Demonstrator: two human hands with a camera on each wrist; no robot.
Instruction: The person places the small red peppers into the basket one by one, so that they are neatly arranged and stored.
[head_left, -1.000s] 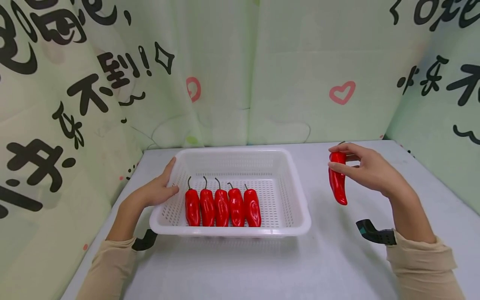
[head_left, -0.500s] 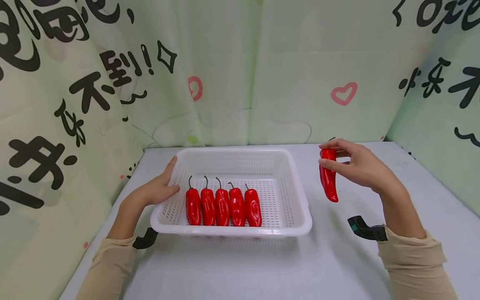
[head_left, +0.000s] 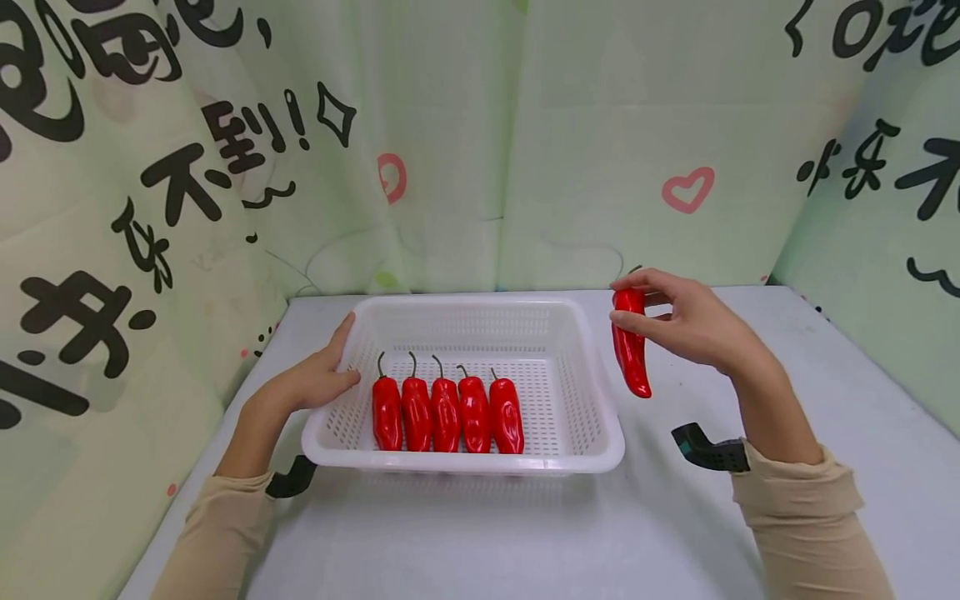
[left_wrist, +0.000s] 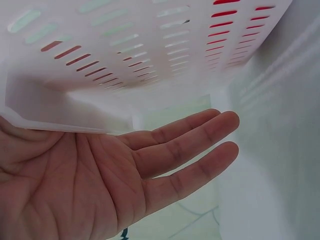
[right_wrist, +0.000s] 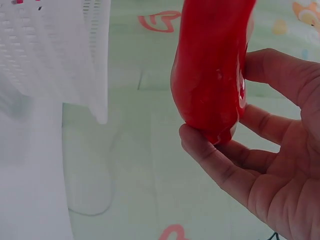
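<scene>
A white plastic basket with perforated walls stands on the table, and several red peppers lie in a row inside it, stems pointing away from me. At its left end my left hand grips the rim, thumb over the edge; in the left wrist view three straight fingers extend below the rim. Just right of the basket, my right hand pinches another red pepper near its stem end, between thumb and fingers. This pepper hangs upright above the table, its tip pointing down, as the right wrist view shows closer.
The white table runs back to a pale green curtain with black lettering and pink hearts, which also closes in both sides. Black wrist cameras stick out from the beige sleeves.
My right hand has moved left with the pepper, from well right of the basket to close by its right rim. The left hand, the basket and the peppers in it have stayed put.
</scene>
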